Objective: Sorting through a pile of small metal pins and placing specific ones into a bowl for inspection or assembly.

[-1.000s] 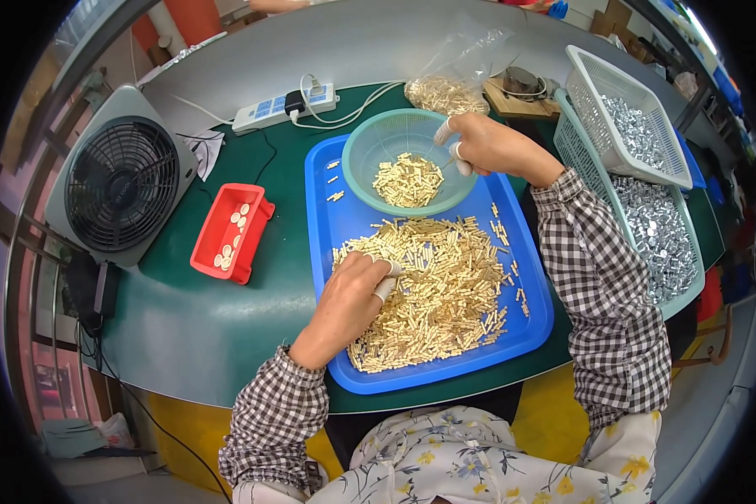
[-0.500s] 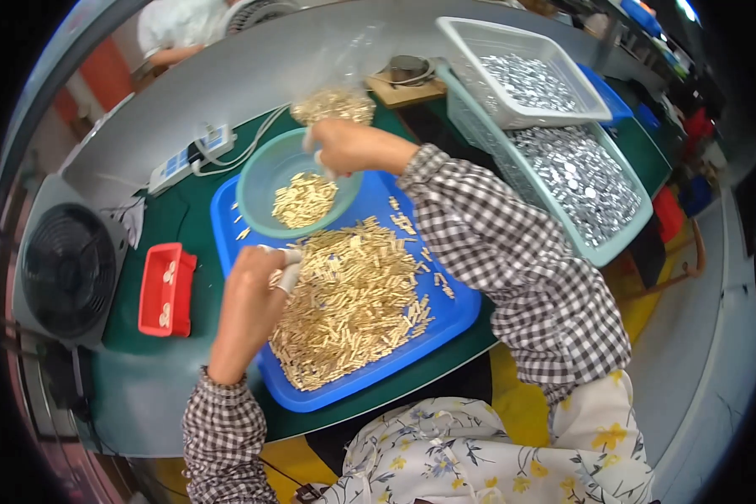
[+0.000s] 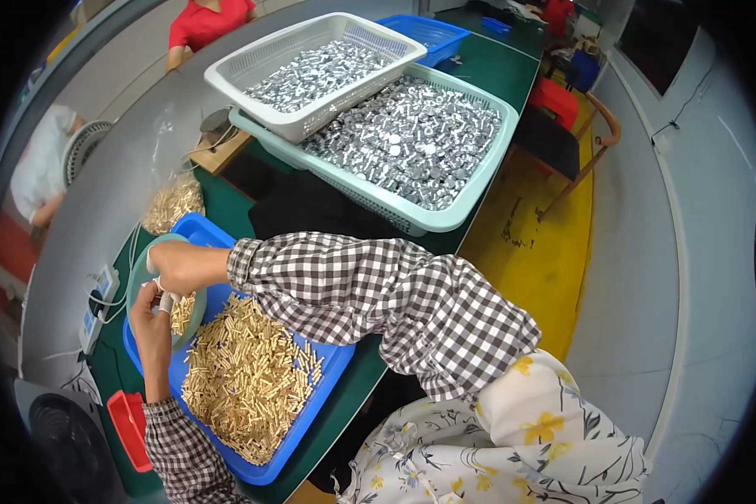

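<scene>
The biggest thing is a green table. On it sits a large pale green basket full of shiny silver bits. A white basket rests partly on top of it, with more silver bits inside. Next comes a blue tray, close to the person. A grey fan is at the lower left, near the dark edge of the view. A green bowl is at the far left part of the tray, and a clear bag of gold bits lies just past the tray. A long red box is left of the tray.

Both arms have checked sleeves. The right hand is over the bowl, with its fingers bent down. The left hand is at the bowl too, its fingertips right by the right hand's. White covers are on some fingers. The fingertips overlap, so I cannot tell if they pinch anything.

The smallest things are the little gold sticks. A big heap lies in the tray, and some more sit in the bowl, partly hidden by the hands
</scene>
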`<act>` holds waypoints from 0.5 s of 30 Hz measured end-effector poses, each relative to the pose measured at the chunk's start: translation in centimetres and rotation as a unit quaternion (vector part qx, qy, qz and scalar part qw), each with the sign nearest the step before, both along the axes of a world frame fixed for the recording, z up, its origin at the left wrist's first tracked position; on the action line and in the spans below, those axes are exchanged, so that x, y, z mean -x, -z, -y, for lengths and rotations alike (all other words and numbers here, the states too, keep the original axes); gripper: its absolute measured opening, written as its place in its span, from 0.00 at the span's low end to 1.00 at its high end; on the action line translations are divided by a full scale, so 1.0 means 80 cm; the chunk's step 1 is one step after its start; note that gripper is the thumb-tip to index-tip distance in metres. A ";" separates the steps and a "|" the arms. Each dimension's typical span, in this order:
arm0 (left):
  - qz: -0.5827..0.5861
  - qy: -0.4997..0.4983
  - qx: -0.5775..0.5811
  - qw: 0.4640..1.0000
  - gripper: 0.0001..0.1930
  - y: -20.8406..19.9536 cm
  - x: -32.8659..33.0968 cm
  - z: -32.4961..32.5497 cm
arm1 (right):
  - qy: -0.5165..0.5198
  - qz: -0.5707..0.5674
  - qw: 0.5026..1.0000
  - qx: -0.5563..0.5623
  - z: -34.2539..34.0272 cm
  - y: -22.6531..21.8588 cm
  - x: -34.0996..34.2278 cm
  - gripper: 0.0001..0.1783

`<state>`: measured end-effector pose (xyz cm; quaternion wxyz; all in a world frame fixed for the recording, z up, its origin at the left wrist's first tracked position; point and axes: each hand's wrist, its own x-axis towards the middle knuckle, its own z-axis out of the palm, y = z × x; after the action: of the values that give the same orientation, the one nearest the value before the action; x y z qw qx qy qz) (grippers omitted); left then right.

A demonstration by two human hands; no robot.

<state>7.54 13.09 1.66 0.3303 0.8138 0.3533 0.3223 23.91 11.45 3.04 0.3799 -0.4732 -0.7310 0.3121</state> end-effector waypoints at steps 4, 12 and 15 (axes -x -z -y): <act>-0.002 0.002 0.017 1.000 0.05 0.004 0.009 -0.011 | 0.005 0.001 0.999 -0.032 -0.014 0.007 0.005 0.23; -0.144 0.025 -0.184 0.972 0.08 0.004 0.018 -0.018 | -0.017 -0.054 0.998 0.026 -0.010 0.008 -0.007 0.24; -0.188 0.020 -0.259 0.947 0.08 0.009 0.020 -0.019 | -0.004 -0.091 0.995 0.049 -0.008 0.005 -0.020 0.24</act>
<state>5.97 14.58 0.97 0.0421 0.9238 0.2973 0.2375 25.51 12.10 2.61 0.4196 -0.4580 -0.6792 0.3910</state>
